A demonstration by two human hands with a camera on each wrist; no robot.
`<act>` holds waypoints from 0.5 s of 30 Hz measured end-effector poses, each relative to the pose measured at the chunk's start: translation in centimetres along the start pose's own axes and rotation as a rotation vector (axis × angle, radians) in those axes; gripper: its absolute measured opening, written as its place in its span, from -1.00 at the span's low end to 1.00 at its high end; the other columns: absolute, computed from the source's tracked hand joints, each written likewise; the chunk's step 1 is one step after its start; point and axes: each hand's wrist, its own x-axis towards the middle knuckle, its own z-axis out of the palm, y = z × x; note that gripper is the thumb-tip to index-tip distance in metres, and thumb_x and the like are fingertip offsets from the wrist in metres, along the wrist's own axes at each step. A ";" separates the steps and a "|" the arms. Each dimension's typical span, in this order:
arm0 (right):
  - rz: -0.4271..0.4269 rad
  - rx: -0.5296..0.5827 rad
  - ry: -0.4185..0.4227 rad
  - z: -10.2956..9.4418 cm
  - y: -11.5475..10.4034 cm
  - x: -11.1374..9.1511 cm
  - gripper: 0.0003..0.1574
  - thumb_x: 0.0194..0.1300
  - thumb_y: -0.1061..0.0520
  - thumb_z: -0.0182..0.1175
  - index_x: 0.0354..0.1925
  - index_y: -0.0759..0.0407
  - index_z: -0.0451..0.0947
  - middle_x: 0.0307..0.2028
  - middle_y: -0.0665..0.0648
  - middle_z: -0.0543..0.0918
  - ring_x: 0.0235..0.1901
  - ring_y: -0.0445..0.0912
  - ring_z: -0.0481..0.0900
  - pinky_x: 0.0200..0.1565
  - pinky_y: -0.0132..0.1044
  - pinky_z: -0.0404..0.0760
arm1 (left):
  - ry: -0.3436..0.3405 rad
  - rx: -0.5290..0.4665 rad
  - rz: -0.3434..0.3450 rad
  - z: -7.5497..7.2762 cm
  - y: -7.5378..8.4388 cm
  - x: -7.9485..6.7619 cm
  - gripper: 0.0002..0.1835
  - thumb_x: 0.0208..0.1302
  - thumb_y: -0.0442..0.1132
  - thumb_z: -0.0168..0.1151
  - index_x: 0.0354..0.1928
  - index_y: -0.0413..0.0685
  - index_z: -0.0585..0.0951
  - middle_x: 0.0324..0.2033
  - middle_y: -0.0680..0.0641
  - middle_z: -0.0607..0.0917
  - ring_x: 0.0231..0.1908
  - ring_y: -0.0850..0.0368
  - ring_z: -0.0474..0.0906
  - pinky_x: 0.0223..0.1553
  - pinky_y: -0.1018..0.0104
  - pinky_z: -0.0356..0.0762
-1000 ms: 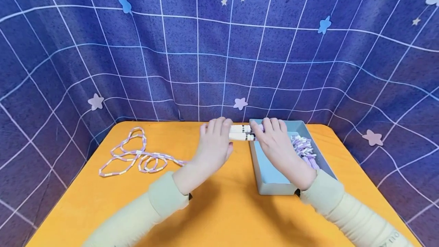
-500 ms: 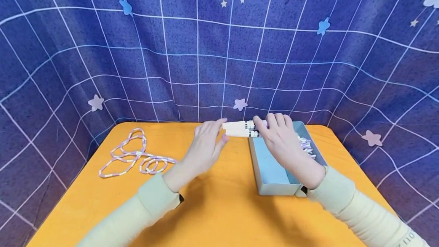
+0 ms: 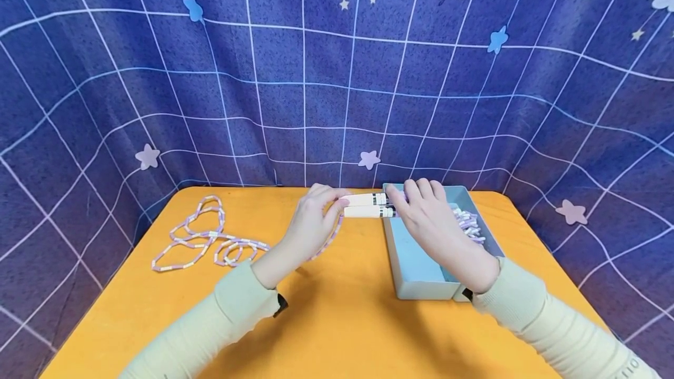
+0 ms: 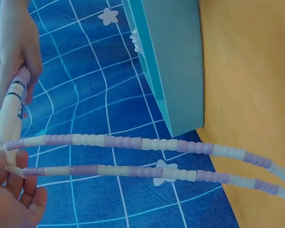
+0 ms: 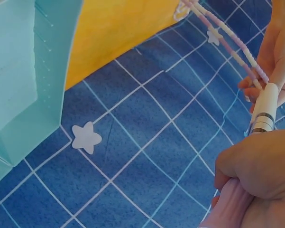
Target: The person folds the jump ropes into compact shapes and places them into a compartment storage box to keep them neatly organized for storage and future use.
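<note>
Both hands hold a beaded jump rope above the table. My right hand (image 3: 421, 209) grips its two handles side by side; purple grips show in the palm in the right wrist view, and the white front ends (image 3: 363, 206) point left. Thumb and fingers of my left hand (image 3: 310, 221) pinch the handle tips where the rope comes out. Two strands of purple and white beads (image 4: 154, 144) run from those tips in the left wrist view. Most of the rope (image 3: 213, 234) lies in loose loops on the table at left.
Under the right forearm stands a grey-blue box (image 3: 397, 268) on the orange table (image 3: 347, 320). More purple and white beaded rope (image 3: 467, 224) lies bunched in its right part. A blue gridded curtain (image 3: 326, 104) with stars hangs behind the table.
The left hand first drew back left from the handles with fingers spread, then closed its thumb and fingers at the tips. The right hand kept its grip, shifting only slightly.
</note>
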 end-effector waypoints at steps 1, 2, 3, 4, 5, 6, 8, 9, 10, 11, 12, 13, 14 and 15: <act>-0.001 0.000 -0.003 0.0 0.0 0.0 -0.57 0.38 0.30 -0.36 0.07 0.20 0.36 -0.38 0.23 0.39 -0.30 0.16 0.37 -0.20 -0.02 0.34 | 0.008 -0.001 0.010 0.0 -0.1 0.0 -0.83 0.26 -0.26 0.20 -0.19 -0.13 0.70 -0.36 0.00 0.69 -0.25 0.14 0.50 -0.16 0.31 0.49; -0.002 0.003 -0.005 0.1 0.0 0.0 -0.57 0.39 0.30 -0.36 0.07 0.21 0.36 -0.38 0.24 0.39 -0.30 0.16 0.37 -0.20 -0.02 0.34 | 0.016 -0.005 0.022 0.0 -0.1 0.0 -0.83 0.26 -0.26 0.20 -0.19 -0.13 0.70 -0.37 0.00 0.69 -0.25 0.14 0.50 -0.17 0.31 0.49; -0.001 0.007 -0.011 0.1 0.0 0.0 -0.57 0.39 0.30 -0.36 0.08 0.21 0.35 -0.38 0.24 0.39 -0.30 0.17 0.37 -0.20 -0.01 0.34 | 0.023 -0.013 0.033 0.1 -0.2 0.1 -0.83 0.25 -0.27 0.21 -0.19 -0.14 0.70 -0.38 0.00 0.69 -0.25 0.14 0.50 -0.17 0.32 0.49; 0.003 0.011 -0.017 0.1 0.1 0.0 -0.58 0.39 0.31 -0.34 0.08 0.21 0.35 -0.37 0.25 0.39 -0.29 0.18 0.37 -0.20 0.00 0.34 | 0.026 -0.020 0.042 0.1 -0.3 0.1 -0.83 0.25 -0.28 0.21 -0.18 -0.14 0.71 -0.39 0.00 0.68 -0.25 0.14 0.50 -0.17 0.33 0.49; 0.006 0.012 -0.018 0.0 0.1 0.1 -0.59 0.39 0.30 -0.33 0.08 0.21 0.35 -0.36 0.26 0.39 -0.29 0.18 0.37 -0.20 0.01 0.34 | 0.026 -0.026 0.049 0.1 -0.4 0.2 -0.82 0.26 -0.28 0.19 -0.17 -0.13 0.70 -0.38 0.00 0.68 -0.25 0.15 0.50 -0.18 0.33 0.48; 0.009 0.015 -0.017 0.0 0.1 0.1 -0.60 0.39 0.31 -0.30 0.08 0.22 0.35 -0.35 0.26 0.40 -0.28 0.19 0.37 -0.20 0.01 0.34 | 0.020 -0.031 0.047 0.1 -0.5 0.2 -0.80 0.30 -0.27 0.15 -0.13 -0.12 0.70 -0.38 0.00 0.68 -0.26 0.15 0.50 -0.19 0.33 0.48; 0.023 0.021 -0.008 -0.2 0.3 0.3 -0.63 0.38 0.30 -0.27 0.06 0.22 0.35 -0.34 0.28 0.41 -0.28 0.20 0.37 -0.20 0.03 0.35 | -0.007 -0.059 0.016 0.0 -0.6 0.1 -0.74 0.37 -0.23 0.05 -0.03 -0.11 0.65 -0.38 0.00 0.67 -0.28 0.16 0.48 -0.21 0.31 0.46; 0.031 0.021 -0.003 -0.3 0.4 0.4 -0.65 0.37 0.30 -0.23 0.06 0.22 0.35 -0.34 0.28 0.41 -0.27 0.20 0.37 -0.20 0.03 0.35 | -0.025 -0.065 -0.009 0.0 -0.6 -0.1 -0.71 0.40 -0.22 0.02 0.02 -0.12 0.62 -0.35 -0.01 0.66 -0.26 0.15 0.49 -0.19 0.29 0.47; 0.036 0.016 0.002 -0.4 0.5 0.4 -0.67 0.36 0.30 -0.18 0.05 0.21 0.35 -0.33 0.28 0.41 -0.27 0.20 0.37 -0.19 0.04 0.36 | -0.049 -0.068 -0.036 0.1 -0.8 -0.2 -0.69 0.41 -0.19 -0.01 0.06 -0.12 0.58 -0.32 -0.01 0.64 -0.26 0.15 0.47 -0.19 0.27 0.46; 0.042 0.011 0.005 -0.6 0.7 0.5 -0.67 0.35 0.30 -0.15 0.05 0.21 0.34 -0.33 0.28 0.41 -0.27 0.20 0.37 -0.19 0.03 0.36 | -0.078 -0.070 -0.066 0.1 -0.9 -0.5 -0.66 0.42 -0.15 -0.02 0.11 -0.13 0.54 -0.29 -0.01 0.63 -0.25 0.14 0.47 -0.18 0.25 0.45; 0.047 0.009 0.001 -0.7 0.9 0.6 -0.67 0.33 0.32 -0.11 0.06 0.21 0.33 -0.32 0.28 0.41 -0.26 0.20 0.37 -0.19 0.04 0.36 | -0.103 -0.070 -0.093 0.2 -1.1 -0.8 -0.63 0.41 -0.12 0.00 0.14 -0.15 0.50 -0.27 -0.02 0.60 -0.25 0.13 0.46 -0.17 0.23 0.44; 0.054 0.004 -0.005 -0.9 1.1 0.7 -0.65 0.32 0.32 -0.09 0.07 0.20 0.32 -0.32 0.28 0.40 -0.27 0.20 0.36 -0.20 0.03 0.35 | -0.124 -0.072 -0.114 0.2 -1.4 -1.1 -0.59 0.37 -0.09 0.06 0.14 -0.16 0.47 -0.26 -0.03 0.59 -0.24 0.12 0.46 -0.15 0.20 0.44; 0.057 0.000 -0.010 -1.0 1.3 0.7 -0.63 0.30 0.33 -0.05 0.08 0.20 0.32 -0.33 0.27 0.38 -0.27 0.20 0.35 -0.21 0.03 0.35 | -0.144 -0.060 -0.130 0.4 -1.9 -1.5 -0.56 0.31 -0.07 0.14 0.13 -0.18 0.46 -0.25 -0.04 0.58 -0.23 0.10 0.46 -0.13 0.18 0.44; 0.061 -0.010 -0.019 -1.2 1.6 0.8 -0.61 0.29 0.32 -0.01 0.09 0.20 0.31 -0.32 0.27 0.38 -0.27 0.19 0.34 -0.21 0.02 0.34 | -0.160 -0.036 -0.137 0.5 -2.4 -1.9 -0.53 0.26 -0.06 0.20 0.11 -0.19 0.46 -0.22 -0.06 0.57 -0.21 0.09 0.46 -0.13 0.16 0.44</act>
